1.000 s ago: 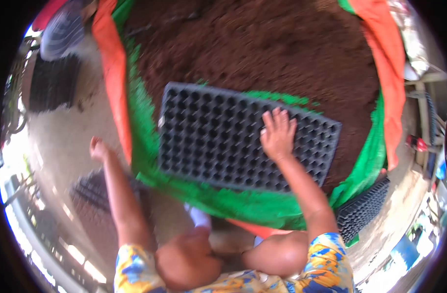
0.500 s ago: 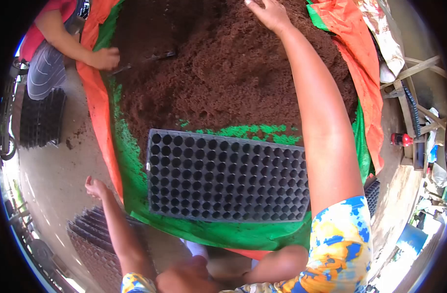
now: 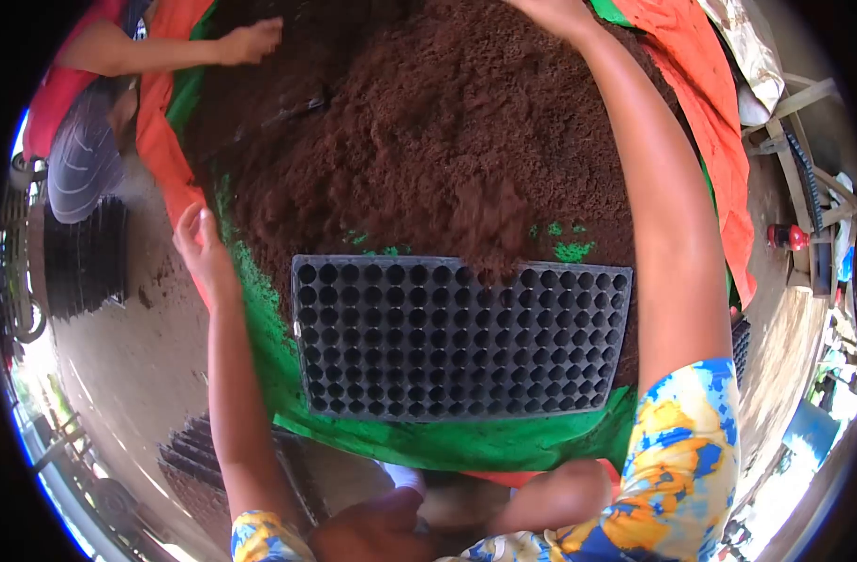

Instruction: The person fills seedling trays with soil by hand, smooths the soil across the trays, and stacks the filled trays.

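Note:
A black tray of round cells lies on the green sheet, close to my knees. Its cells look empty except near the upper middle edge, where loose brown soil slides onto the rim. My right hand is at the top of the view over the soil heap; its fingertips are cut off by the frame edge. Left of the tray, my left hand is raised beside the orange sheet edge, its fingers apart and nothing in it.
At the upper left a co-worker's hand is over the soil, near a partly buried tray. Stacked black trays stand on the floor at left and lower left. A red bottle is at the right.
My right hand left the tray and reached up over the heap. Soil has slid down to the tray's edge. My left hand has risen, and the co-worker's hand has moved over the soil.

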Motion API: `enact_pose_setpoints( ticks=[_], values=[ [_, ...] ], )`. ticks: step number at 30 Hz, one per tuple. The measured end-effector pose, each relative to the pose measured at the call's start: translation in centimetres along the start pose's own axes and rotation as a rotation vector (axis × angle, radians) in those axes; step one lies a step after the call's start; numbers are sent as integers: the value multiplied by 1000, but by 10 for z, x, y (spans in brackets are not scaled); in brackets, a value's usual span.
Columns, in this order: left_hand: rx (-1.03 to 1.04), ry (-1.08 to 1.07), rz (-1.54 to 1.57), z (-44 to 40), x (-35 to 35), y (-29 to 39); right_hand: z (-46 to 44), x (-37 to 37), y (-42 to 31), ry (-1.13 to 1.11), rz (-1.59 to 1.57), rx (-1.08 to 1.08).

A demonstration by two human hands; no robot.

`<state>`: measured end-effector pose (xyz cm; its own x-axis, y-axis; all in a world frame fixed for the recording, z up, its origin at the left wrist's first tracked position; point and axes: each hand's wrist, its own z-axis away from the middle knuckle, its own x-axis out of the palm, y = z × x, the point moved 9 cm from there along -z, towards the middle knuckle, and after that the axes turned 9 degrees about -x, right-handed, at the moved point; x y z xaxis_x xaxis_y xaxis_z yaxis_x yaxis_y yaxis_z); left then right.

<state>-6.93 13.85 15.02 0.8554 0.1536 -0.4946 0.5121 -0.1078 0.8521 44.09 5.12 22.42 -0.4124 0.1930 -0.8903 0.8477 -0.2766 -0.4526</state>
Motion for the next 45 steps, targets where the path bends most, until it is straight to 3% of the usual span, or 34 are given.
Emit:
enact_pose_setpoints(
  ticks=[2,3,4,6,10,11,12,13,14,15,16,17,18,19,20,21,22,23,24,25,26,28,29,30,32,33,34,36,37,39,41,42,44,45],
  values=[
    [-128,-133,219,2,40,0,14,36,42,-74,-427,471],
    [-147,-163,230,2,57,-2,32,37,22,-52,-267,343],
    [-180,-177,261,8,74,2,5,69,71,278,-117,10],
    [-221,-274,351,16,112,2,34,100,74,71,-348,163],
    [-190,-473,298,45,189,15,103,179,31,-390,-413,44],
    [-24,-459,241,37,197,10,120,160,19,-380,-622,-38],
    [93,-317,102,24,186,8,127,126,31,-201,-690,-88],
    [-8,-394,278,9,179,-3,136,91,43,-26,-740,-151],
    [-110,-320,384,-14,169,-45,155,40,95,336,-668,2],
    [-416,-375,571,-11,164,-68,187,8,157,617,-499,147],
    [-764,-179,575,17,145,-71,220,5,210,697,-662,191],
    [-703,-251,579,15,150,-89,270,22,244,932,-909,581],
    [-641,-323,578,12,156,-106,307,57,329,1067,-943,615],
    [-649,-349,615,19,166,-99,314,76,295,1060,-1035,822],
    [-655,-374,647,33,178,-83,301,104,296,1012,-1154,715],
    [-693,-413,677,53,189,-61,287,135,283,947,-1343,789],
    [-731,-451,707,75,203,-38,279,161,271,823,-1218,814],
    [-806,-485,657,100,226,-39,251,193,246,605,-1502,711],
    [-864,-555,658,122,245,-45,240,198,201,538,-1558,778],
    [-921,-626,654,145,264,-50,250,218,196,499,-1400,1025],
    [-922,-695,664,154,266,-44,247,200,120,373,-1514,996],
    [-877,-797,646,157,252,-11,232,216,110,-21,-1468,613],
    [-832,-828,619,151,245,2,214,175,107,-20,-1222,575],
    [-629,-522,396,107,234,-23,198,136,104,-24,-981,551],
    [-428,-486,522,57,230,-6,168,90,181,514,-729,351],
    [-443,-565,530,55,234,5,161,113,208,557,-842,526],
    [-618,-622,520,64,245,1,161,143,229,593,-954,714],
    [-669,-886,591,93,267,16,165,171,184,454,-1144,874],
    [-731,-905,473,115,258,29,159,186,145,276,-1182,691],
    [-772,-961,329,148,252,35,176,204,94,21,-930,789],
    [-837,-1082,266,172,262,5,199,222,76,-182,-1024,811],
    [-863,-1229,470,180,264,7,206,217,65,-241,-1042,761],
    [-505,-1252,475,156,237,13,209,203,59,-290,-1089,571],
    [-487,-1081,444,133,222,-7,214,196,66,-287,-1121,447]
  ],
)
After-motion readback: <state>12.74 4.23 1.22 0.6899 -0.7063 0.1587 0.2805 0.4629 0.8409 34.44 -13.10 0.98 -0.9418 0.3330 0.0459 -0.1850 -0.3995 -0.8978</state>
